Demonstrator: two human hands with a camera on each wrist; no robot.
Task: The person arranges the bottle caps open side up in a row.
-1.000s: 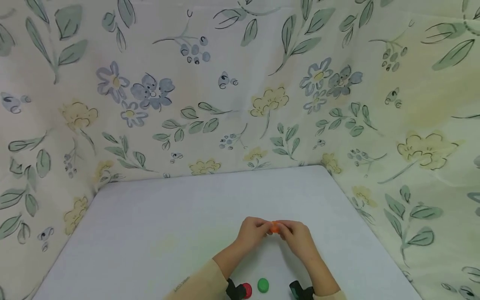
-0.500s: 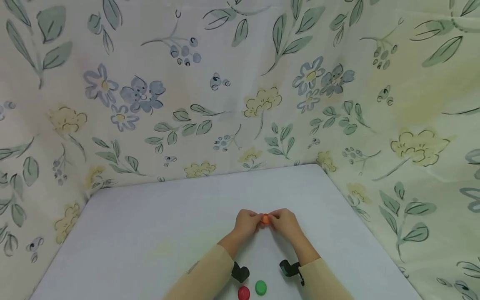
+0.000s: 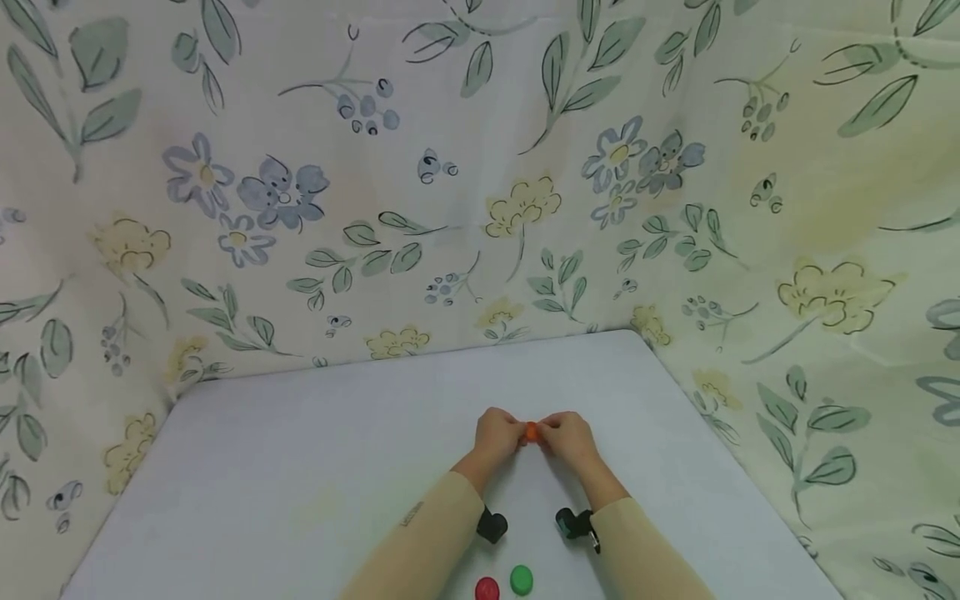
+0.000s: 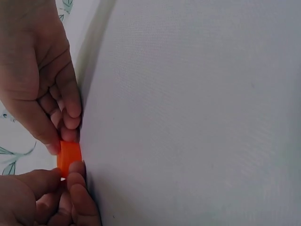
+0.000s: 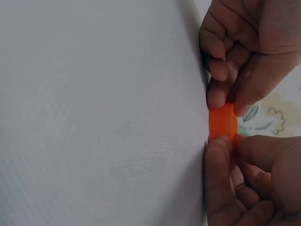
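A small, smooth orange piece with a flat rim, like a thick disc (image 3: 532, 432), stands on edge low at the white table surface. My left hand (image 3: 498, 437) pinches one side of it between thumb and fingertips, while my right hand (image 3: 572, 440) pinches the opposite side. In the left wrist view the orange disc (image 4: 69, 157) shows between the two sets of fingertips, and the right wrist view has the same orange disc (image 5: 223, 123) gripped from both ends. Fingertips cover part of its edges.
Nearer the front edge of view lie a red disc (image 3: 487, 588) and a green disc (image 3: 522, 580), side by side. Black wrist cameras (image 3: 492, 527) hang on the inner sides of both wrists. Flowered cloth (image 3: 420, 200) rises behind and beside the white table (image 3: 315, 467).
Both hands have moved forward over the table with the orange disc, and the head view has shifted slightly. The red disc shows fully from behind the wrist camera.
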